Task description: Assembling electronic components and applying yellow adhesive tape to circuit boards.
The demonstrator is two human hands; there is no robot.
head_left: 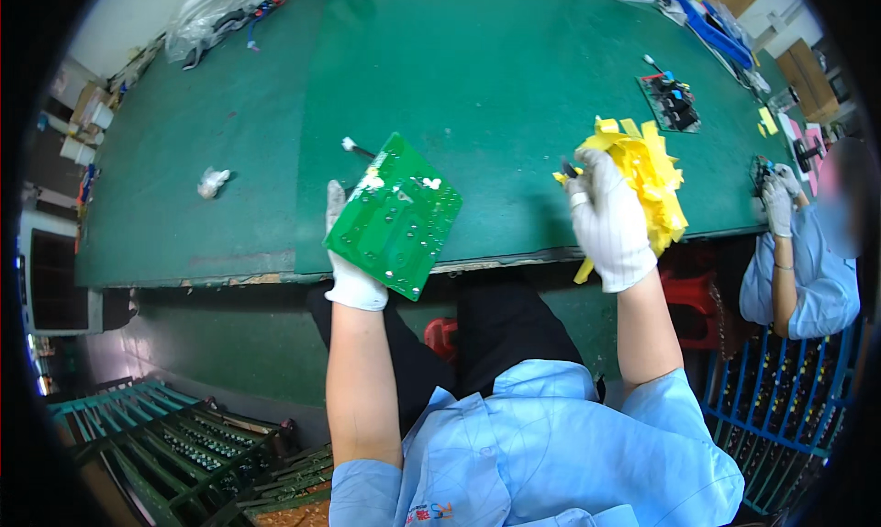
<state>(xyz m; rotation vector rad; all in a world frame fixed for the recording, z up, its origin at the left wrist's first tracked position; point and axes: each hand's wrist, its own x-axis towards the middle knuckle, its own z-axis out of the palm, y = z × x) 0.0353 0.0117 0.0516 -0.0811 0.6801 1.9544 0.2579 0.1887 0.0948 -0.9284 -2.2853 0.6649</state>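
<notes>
My gloved left hand (353, 279) is closed on a green circuit board (396, 219), mostly from beneath. The board is tilted with its soldered side up, and a short dark lead with a white plug (349, 145) sticks out past its far left edge. To the right, my gloved right hand (608, 217) is raised with its fingers closed around a small dark-tipped tool (569, 169), most of which the glove hides. Beside and partly behind that hand is a bunch of crumpled yellow tape strips (647, 178), some hanging past the table edge. Whether the hand touches the strips I cannot tell.
On the green table (440, 77) lie a white crumpled scrap (213, 183) and another circuit board (673, 102) with black parts. A co-worker in blue (798, 274) handles a small part at the right. Racks (184, 444) of boards stand low on both sides.
</notes>
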